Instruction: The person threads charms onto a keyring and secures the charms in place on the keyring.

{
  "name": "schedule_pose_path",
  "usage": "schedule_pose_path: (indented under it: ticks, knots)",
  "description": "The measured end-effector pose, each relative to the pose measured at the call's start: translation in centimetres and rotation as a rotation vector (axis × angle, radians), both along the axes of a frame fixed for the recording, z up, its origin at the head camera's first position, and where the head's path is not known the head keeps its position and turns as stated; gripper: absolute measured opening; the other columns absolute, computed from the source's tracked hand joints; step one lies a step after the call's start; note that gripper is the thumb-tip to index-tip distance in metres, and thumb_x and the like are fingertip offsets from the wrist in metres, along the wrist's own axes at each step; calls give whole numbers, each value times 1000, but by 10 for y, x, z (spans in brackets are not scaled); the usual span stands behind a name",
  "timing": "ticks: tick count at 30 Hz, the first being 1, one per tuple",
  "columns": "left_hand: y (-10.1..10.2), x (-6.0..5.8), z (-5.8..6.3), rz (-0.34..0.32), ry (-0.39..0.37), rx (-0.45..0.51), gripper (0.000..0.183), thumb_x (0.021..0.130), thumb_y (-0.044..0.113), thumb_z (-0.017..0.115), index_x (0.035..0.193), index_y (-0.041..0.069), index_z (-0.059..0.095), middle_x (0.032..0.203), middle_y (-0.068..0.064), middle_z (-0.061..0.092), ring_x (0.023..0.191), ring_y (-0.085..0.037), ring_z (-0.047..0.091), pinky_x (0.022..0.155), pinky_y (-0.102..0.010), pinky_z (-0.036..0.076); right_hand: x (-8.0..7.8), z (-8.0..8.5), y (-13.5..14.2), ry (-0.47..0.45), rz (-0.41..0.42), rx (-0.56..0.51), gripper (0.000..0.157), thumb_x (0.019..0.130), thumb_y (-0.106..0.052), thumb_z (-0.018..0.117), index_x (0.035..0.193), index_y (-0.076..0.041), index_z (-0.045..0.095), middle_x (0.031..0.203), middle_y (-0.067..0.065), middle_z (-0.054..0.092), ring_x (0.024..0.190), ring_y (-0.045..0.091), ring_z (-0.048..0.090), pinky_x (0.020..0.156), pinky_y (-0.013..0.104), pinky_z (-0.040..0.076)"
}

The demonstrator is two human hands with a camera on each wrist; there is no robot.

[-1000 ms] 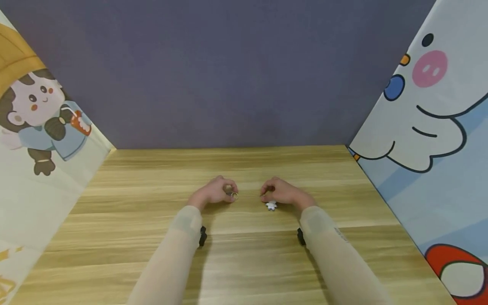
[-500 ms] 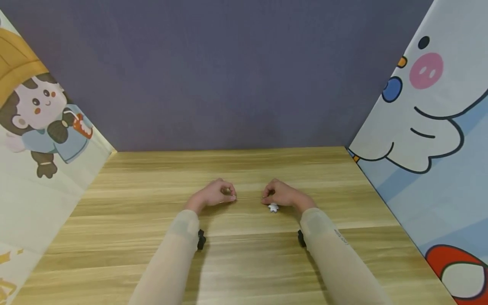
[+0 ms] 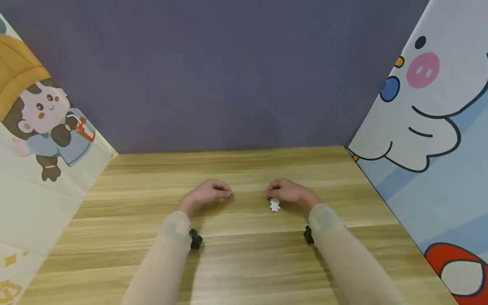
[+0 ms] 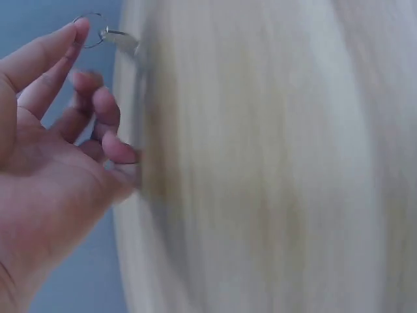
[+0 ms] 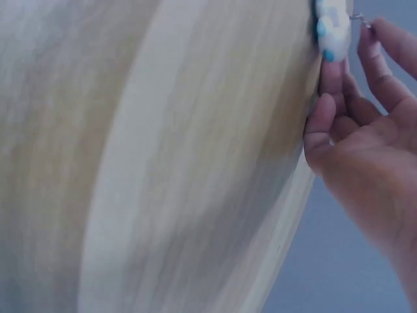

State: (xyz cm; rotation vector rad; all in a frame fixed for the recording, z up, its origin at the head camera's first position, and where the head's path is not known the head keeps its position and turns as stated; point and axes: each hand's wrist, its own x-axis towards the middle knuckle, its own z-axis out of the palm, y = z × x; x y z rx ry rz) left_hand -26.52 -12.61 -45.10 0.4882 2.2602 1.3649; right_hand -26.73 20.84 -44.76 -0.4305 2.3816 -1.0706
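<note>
In the head view my left hand [image 3: 207, 194] is over the wooden table, its thumb and finger pinching a thin metal key ring [image 4: 89, 14]. A small brassy metal piece [image 4: 122, 40] hangs off the ring in the left wrist view, blurred at its far end. Across a short gap, my right hand [image 3: 287, 191] holds a short metal link [image 5: 359, 17] between thumb and fingertip. From that link hangs a small white figure charm [image 3: 275, 205], with turquoise spots showing in the right wrist view. The other fingers of both hands are loosely bent, close to the tabletop.
The wood-grain table [image 3: 244, 262] reaches back to a dark grey-purple wall [image 3: 236, 76]. Cartoon-printed panels stand at the left [image 3: 34, 203] and right [image 3: 423, 199] sides. Black wrist-camera mounts [image 3: 195, 239] show beside the sleeves.
My hands have drawn slightly apart, the left one moving left and the right one moving right. The white charm, partly covered by the right hand before, now shows whole below it.
</note>
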Motion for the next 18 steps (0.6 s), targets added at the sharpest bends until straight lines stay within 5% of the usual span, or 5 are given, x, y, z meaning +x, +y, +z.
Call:
schedule_pose_path:
  ticks: [7,11,18]
  knots:
    - [-3,7,29,-24,-61,62,21,105,18,67,110,2,79,94,-4,75,91,-23,65,96,-44,55,1,6,7,-115,-54,-271,32,114,-23,50,122,3,65,118,16,75,116,27,72,110,46,53]
    - [2,10,43,-68,-65,97,25,105,23,67,108,1,79,90,-1,74,91,-20,63,93,-45,50,2,12,5,-135,-101,-396,30,115,-20,49,118,8,59,99,8,68,98,23,71,96,37,57]
    - [10,15,48,-52,-121,176,26,110,21,60,116,2,78,96,-5,79,87,-17,61,84,-40,47,10,17,-1,-113,-169,-512,27,113,-15,54,121,9,61,101,8,67,88,14,65,84,28,58]
